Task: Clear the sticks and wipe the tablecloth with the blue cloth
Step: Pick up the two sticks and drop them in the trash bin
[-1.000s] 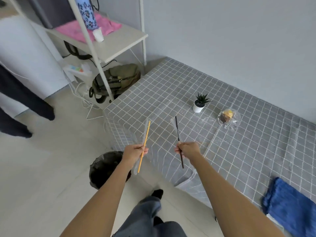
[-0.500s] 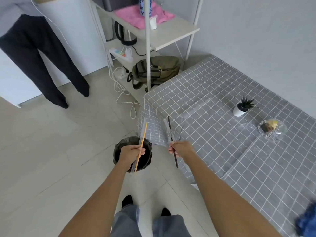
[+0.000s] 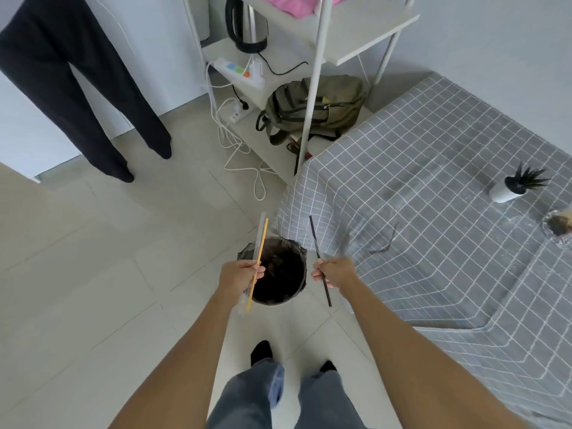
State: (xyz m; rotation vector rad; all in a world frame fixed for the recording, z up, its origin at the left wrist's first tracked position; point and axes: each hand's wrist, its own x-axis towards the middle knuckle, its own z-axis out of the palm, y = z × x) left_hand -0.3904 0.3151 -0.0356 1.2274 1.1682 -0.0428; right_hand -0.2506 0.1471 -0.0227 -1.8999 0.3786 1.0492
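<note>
Both hands have swung from the table to over the bin [image 3: 274, 270]: left hand [image 3: 240, 274] is gripping the yellow stick [image 3: 258, 264], right hand [image 3: 335, 272] the black stick [image 3: 318, 258], fingers clamped, ready for dropping.

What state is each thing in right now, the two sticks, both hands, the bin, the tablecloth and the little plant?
Yellow stick: gripped in the left hand, over the bin.
Black stick: gripped in the right hand, beside the bin.
Left hand: closed on the yellow stick.
Right hand: closed on the black stick.
Bin: open, dark-lined, on the floor.
Tablecloth: spread, creased at the corner.
Plant: upright in its white pot.
</note>
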